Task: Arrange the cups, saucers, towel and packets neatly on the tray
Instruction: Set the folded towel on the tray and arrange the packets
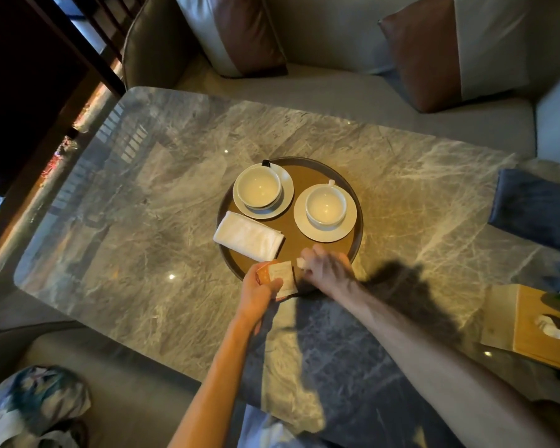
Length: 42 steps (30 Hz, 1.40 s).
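Left hand [261, 287] gripping packets [280, 278], upright, slightly tilted

Grey marble table [175, 189], beige sofa [336, 92] behind, brown-white cushions [239, 33].

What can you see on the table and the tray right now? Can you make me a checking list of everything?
Surface: grey marble table, glossy, with light spots.
Job's things: round brown tray holds two empty white cups on saucers, left cup, right cup; folded white towel overhangs the tray's left rim.
Packets: orange and pale packets held in the left hand.
Clutter: wooden tissue box; dark blue cloth.
Grippers: left hand grips the packets; right hand pinches a small white packet at the tray's near edge.
Cables: nothing seen.
Surroundings: sofa with cushions behind the table.
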### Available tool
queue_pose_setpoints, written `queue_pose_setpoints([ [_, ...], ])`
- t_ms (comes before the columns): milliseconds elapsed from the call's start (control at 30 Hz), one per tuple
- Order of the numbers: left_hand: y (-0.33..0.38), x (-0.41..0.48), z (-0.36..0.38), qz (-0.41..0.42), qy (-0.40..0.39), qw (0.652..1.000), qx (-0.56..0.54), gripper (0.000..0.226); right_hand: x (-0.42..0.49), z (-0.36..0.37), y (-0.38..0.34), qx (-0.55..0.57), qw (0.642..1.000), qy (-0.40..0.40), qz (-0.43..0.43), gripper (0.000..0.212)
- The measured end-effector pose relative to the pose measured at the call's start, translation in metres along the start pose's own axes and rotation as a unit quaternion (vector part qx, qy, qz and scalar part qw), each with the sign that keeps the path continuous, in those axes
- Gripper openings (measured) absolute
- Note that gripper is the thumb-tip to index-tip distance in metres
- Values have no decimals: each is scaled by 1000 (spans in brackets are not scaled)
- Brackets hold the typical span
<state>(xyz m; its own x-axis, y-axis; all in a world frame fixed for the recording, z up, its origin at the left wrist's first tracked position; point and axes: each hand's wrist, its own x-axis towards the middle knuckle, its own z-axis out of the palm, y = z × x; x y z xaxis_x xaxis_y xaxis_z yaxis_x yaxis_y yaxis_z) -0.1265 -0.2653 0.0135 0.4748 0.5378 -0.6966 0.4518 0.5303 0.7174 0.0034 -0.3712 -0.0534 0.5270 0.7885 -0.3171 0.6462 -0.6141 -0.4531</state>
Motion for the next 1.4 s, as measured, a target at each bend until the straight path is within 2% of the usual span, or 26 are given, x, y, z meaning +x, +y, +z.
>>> queue_pose_setpoints([
  [67,8,-8,-5,-25,-27,998,-52,36,1,-8,4,112,990,8,79,25],
  [100,11,-11,-7,-33,-34,996,-73,35,-2,-13,4,198,972,0,125,24],
  [133,12,-13,-7,-39,-39,994,-90,34,-8,-16,3,326,931,-14,164,21],
  [200,16,-16,-4,-42,-44,993,-101,33,-22,-22,-1,577,786,-35,220,11],
  [267,16,-20,1,-34,-55,992,-104,33,-38,-26,5,723,653,-64,217,20],
  [300,15,-22,4,-30,-61,992,-105,34,-45,-27,8,765,605,-82,203,25],
  [333,14,-24,7,-28,-64,992,-104,33,-50,-28,9,789,575,-97,193,31],
  [367,14,-25,9,-26,-63,993,-99,32,-55,-29,9,797,565,-100,188,35],
  [400,12,-25,12,-20,-63,994,-89,29,-58,-30,10,789,579,-95,183,38],
  [433,9,-26,17,-12,-62,996,-68,26,-61,-29,10,768,609,-80,178,40],
  [500,2,-24,26,-2,-63,998,-14,24,-67,-28,10,731,659,-47,171,36],
  [533,-2,-21,31,-2,-62,998,6,26,-69,-27,11,720,672,-35,170,32],
  [633,-10,-14,44,1,-76,995,70,33,-79,-23,19,711,682,-15,167,27],
  [700,-13,-14,51,-7,-96,990,101,30,-86,-21,26,694,693,3,195,25],
  [767,-19,-16,55,7,-134,985,111,24,-95,-18,32,656,710,59,251,17],
  [867,-26,-24,60,0,-176,984,26,23,-110,-20,34,576,733,180,314,23],
  [1000,-37,-39,71,24,-244,969,3,37,-127,-14,10,366,864,264,223,15],
  [1033,-37,-44,74,32,-264,964,2,36,-129,-12,2,326,886,259,202,13],
  [1100,-37,-50,74,28,-288,957,4,31,-129,-14,-10,295,909,219,197,8],
  [1133,-37,-49,75,13,-298,955,4,28,-129,-15,-11,310,908,192,205,12],
  [1167,-37,-47,73,4,-296,955,-9,27,-129,-18,-10,360,892,173,214,13],
  [1200,-37,-44,68,-4,-292,956,-27,30,-130,-24,-8,443,855,156,221,14],
  [1267,-35,-36,59,-22,-291,955,-55,38,-135,-34,-4,610,748,133,225,18],
  [1300,-32,-33,57,-31,-286,956,-65,38,-139,-38,0,659,705,130,228,18],
  [1400,-21,-30,55,-59,-259,958,-105,31,-144,-48,10,743,617,109,233,22],
])
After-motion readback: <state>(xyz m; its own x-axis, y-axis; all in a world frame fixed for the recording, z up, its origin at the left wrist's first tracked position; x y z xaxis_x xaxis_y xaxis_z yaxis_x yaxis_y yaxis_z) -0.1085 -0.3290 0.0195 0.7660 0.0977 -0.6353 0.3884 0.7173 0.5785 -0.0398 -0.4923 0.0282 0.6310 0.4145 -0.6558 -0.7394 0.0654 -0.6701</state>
